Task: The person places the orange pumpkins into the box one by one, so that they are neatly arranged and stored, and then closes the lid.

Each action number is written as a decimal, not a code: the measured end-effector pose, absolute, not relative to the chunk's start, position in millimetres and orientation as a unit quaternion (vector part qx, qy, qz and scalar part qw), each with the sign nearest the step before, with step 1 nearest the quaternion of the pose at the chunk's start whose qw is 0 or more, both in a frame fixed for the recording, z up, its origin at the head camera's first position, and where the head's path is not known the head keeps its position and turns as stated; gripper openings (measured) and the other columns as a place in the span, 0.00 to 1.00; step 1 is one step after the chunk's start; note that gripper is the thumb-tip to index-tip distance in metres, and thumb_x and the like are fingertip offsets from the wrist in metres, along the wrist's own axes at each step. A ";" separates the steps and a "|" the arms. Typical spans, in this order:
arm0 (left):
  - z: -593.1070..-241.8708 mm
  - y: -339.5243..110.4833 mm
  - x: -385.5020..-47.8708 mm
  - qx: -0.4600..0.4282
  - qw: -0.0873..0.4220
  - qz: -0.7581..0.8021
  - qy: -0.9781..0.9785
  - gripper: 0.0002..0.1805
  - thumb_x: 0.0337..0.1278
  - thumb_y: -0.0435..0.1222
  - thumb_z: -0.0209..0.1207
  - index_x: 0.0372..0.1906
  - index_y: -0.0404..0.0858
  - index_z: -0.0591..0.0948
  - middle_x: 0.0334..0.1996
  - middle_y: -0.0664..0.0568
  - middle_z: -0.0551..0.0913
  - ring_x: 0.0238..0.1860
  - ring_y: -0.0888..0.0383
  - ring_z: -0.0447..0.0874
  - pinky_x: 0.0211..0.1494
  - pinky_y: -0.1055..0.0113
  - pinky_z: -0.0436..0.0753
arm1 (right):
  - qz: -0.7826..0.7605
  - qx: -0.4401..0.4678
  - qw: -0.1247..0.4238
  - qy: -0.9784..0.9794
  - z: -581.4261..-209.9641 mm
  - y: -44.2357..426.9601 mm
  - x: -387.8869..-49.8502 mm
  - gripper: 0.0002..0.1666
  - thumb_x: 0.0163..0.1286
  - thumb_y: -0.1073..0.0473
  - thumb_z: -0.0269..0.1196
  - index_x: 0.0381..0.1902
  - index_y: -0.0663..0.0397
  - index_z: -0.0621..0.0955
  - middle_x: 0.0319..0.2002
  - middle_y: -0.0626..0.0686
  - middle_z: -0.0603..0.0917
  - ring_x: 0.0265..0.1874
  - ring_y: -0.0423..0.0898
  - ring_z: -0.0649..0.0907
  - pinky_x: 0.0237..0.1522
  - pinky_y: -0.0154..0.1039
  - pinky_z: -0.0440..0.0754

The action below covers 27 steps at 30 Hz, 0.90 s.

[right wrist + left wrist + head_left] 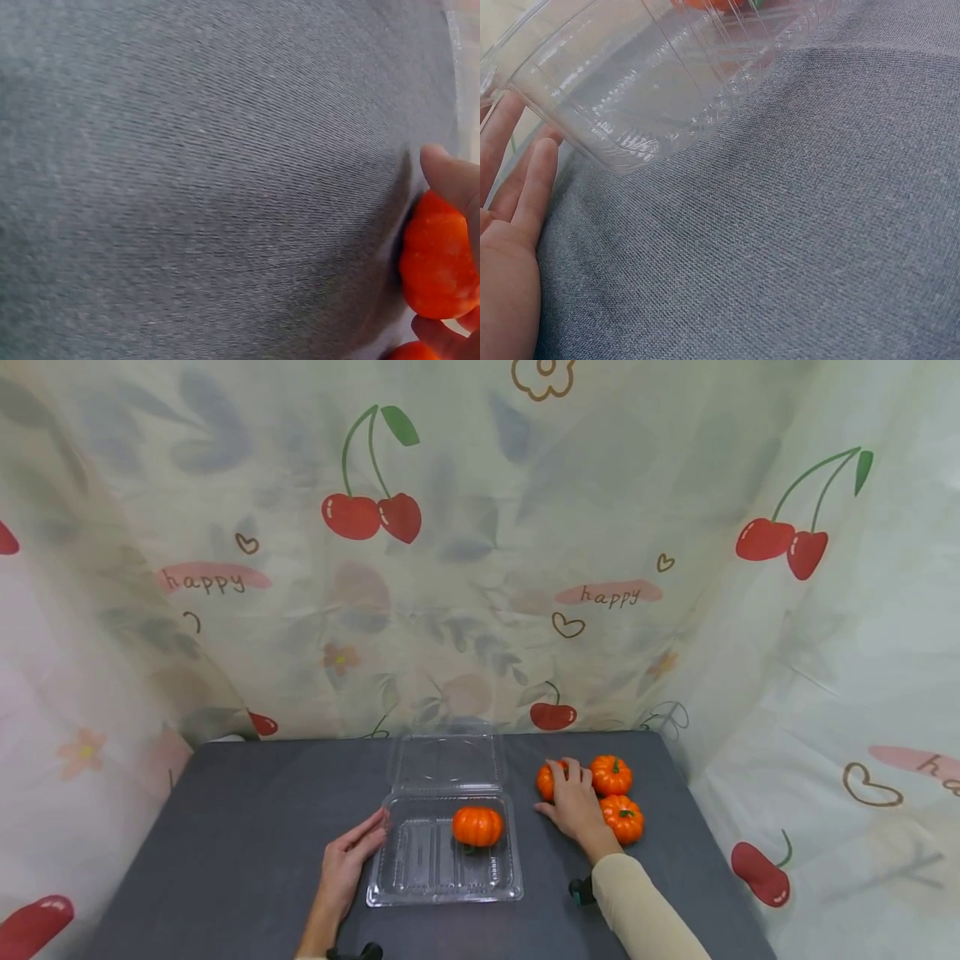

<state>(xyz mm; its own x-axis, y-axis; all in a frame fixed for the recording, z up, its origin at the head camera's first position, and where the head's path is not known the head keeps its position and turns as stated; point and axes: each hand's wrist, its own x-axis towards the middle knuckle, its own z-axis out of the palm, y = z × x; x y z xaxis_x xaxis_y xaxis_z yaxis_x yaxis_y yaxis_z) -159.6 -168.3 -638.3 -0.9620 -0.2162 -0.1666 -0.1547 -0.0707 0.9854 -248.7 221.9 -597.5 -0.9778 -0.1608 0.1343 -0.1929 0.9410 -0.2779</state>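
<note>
A clear plastic clamshell container (420, 893) stands on the dark cloth with its lid (447, 762) folded back. One small orange pumpkin (477, 826) lies on its side in the right part of the container. My left hand (347, 867) touches the container's left side with fairly straight fingers, seen also beside the clear wall in the left wrist view. At the right, my right hand (576, 806) curls its fingers over another small pumpkin (439, 259), thumb on one side and fingers on the other. The hand partly hides that pumpkin.
Two more small pumpkins, a rear one (611, 775) and a nearer one (622, 819), sit just right of my right hand. A dark grey cloth (247, 843) covers the table. Printed curtains (450, 568) hang behind the table and along both sides.
</note>
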 end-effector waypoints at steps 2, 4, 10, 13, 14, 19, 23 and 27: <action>-638.5 -168.1 -160.0 0.134 0.020 -0.721 -0.679 0.25 0.59 0.40 0.71 0.62 0.40 0.83 0.56 0.57 0.88 0.50 0.73 0.87 0.53 0.79 0.85 | 0.146 0.093 0.064 -0.983 -598.6 221.6 -246.8 0.46 0.61 0.49 0.76 0.72 0.52 0.69 0.68 0.67 0.67 0.59 0.72 0.71 0.58 0.61 0.82; -638.4 -167.8 -160.4 0.132 0.018 -0.723 -0.678 0.26 0.59 0.40 0.71 0.63 0.39 0.83 0.55 0.58 0.88 0.50 0.73 0.88 0.53 0.79 0.85 | 0.143 0.097 0.075 -0.982 -599.7 221.3 -244.5 0.44 0.61 0.53 0.77 0.71 0.52 0.70 0.67 0.67 0.68 0.57 0.71 0.72 0.57 0.61 0.82; -638.6 -167.7 -160.6 0.132 0.014 -0.727 -0.673 0.26 0.60 0.39 0.70 0.63 0.39 0.82 0.57 0.54 0.87 0.50 0.72 0.88 0.53 0.77 0.86 | 0.135 0.101 0.083 -0.982 -600.4 219.9 -237.9 0.41 0.61 0.58 0.76 0.70 0.51 0.71 0.67 0.66 0.69 0.57 0.70 0.73 0.56 0.60 0.83; -638.1 -167.0 -160.2 0.133 0.013 -0.727 -0.674 0.25 0.60 0.39 0.70 0.63 0.39 0.82 0.59 0.51 0.86 0.50 0.72 0.88 0.53 0.77 0.86 | 0.138 0.100 0.076 -0.982 -598.7 218.9 -234.8 0.41 0.60 0.58 0.76 0.69 0.51 0.72 0.66 0.65 0.69 0.57 0.70 0.73 0.56 0.60 0.83; -637.7 -166.8 -160.3 0.133 0.012 -0.725 -0.675 0.25 0.61 0.39 0.70 0.63 0.39 0.82 0.59 0.50 0.85 0.50 0.72 0.88 0.53 0.77 0.86 | 0.139 0.100 0.075 -0.983 -598.2 218.6 -234.0 0.41 0.60 0.57 0.76 0.69 0.51 0.72 0.66 0.65 0.69 0.57 0.70 0.73 0.57 0.60 0.83; -636.9 -166.2 -161.0 0.131 0.010 -0.721 -0.680 0.26 0.60 0.40 0.70 0.64 0.40 0.82 0.61 0.48 0.84 0.51 0.72 0.88 0.53 0.78 0.85 | 0.154 0.094 0.066 -0.981 -594.2 218.2 -230.7 0.40 0.60 0.57 0.76 0.69 0.49 0.73 0.66 0.64 0.69 0.58 0.68 0.73 0.58 0.60 0.82; -637.3 -166.6 -160.9 0.133 0.011 -0.725 -0.676 0.27 0.60 0.40 0.70 0.63 0.39 0.82 0.60 0.48 0.85 0.50 0.73 0.88 0.52 0.78 0.86 | 0.179 0.090 0.056 -0.978 -589.8 218.4 -227.2 0.40 0.60 0.56 0.75 0.69 0.46 0.73 0.66 0.63 0.67 0.57 0.66 0.72 0.58 0.58 0.81; -637.0 -166.8 -160.5 0.135 0.011 -0.724 -0.677 0.26 0.60 0.39 0.70 0.64 0.39 0.82 0.60 0.48 0.84 0.49 0.73 0.88 0.52 0.78 0.86 | 0.200 0.083 0.055 -0.975 -585.1 218.1 -225.5 0.39 0.61 0.55 0.73 0.70 0.43 0.73 0.65 0.62 0.65 0.55 0.64 0.71 0.56 0.56 0.82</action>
<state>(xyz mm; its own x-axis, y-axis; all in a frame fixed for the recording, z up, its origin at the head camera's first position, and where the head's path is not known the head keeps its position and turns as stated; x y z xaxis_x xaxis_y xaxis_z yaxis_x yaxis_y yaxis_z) -160.5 -166.8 -637.0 -0.9632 -0.1992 -0.1803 -0.1665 -0.0839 0.9825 -225.5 218.1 -585.1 -0.9803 -0.1395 0.1396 -0.1832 0.9063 -0.3810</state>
